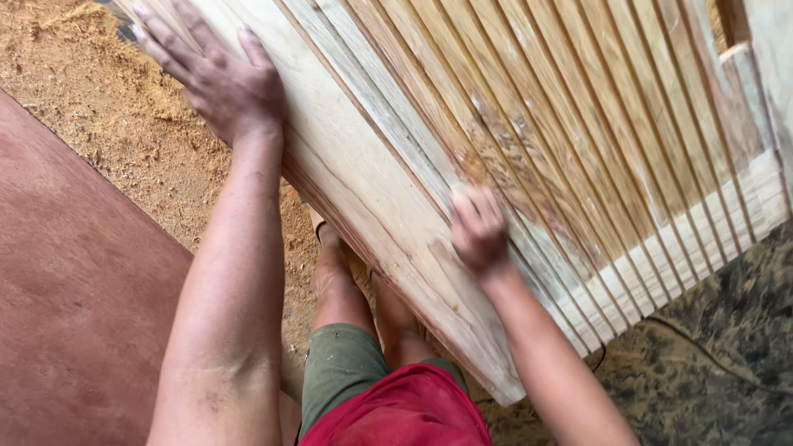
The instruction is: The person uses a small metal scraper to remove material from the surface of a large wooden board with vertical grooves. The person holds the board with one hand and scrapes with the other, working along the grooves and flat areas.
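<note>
Slatted wooden panel (529, 140): pale, unfinished wood, leaning at a slant across the upper right of the view, its lower end down by your legs (347, 297). Many narrow slats run lengthwise, parallel, set between a wide flat side rail (363, 190) and a cross rail (702, 239) at the right end. Some slats show darker brown streaks near the middle.

Your left hand (219, 70) lies flat on the wide side rail near the panel's upper edge, fingers spread and stretched out, palm down, gripping nothing.

Your right hand (477, 230) rests on the slats near the rail, fingers curled inward and pressed against the wood. You cannot tell whether anything sits under the curled fingers; the hand is slightly blurred.

Sawdust (116, 116) covers the floor to the left of the panel. A reddish-brown board (74, 306) lies flat at the lower left, just beside the sawdust. Dark, mottled floor (727, 363) shows at the lower right, with a thin dark cord (702, 351) across it. You wear green shorts (343, 372) and a red shirt (405, 413)
</note>
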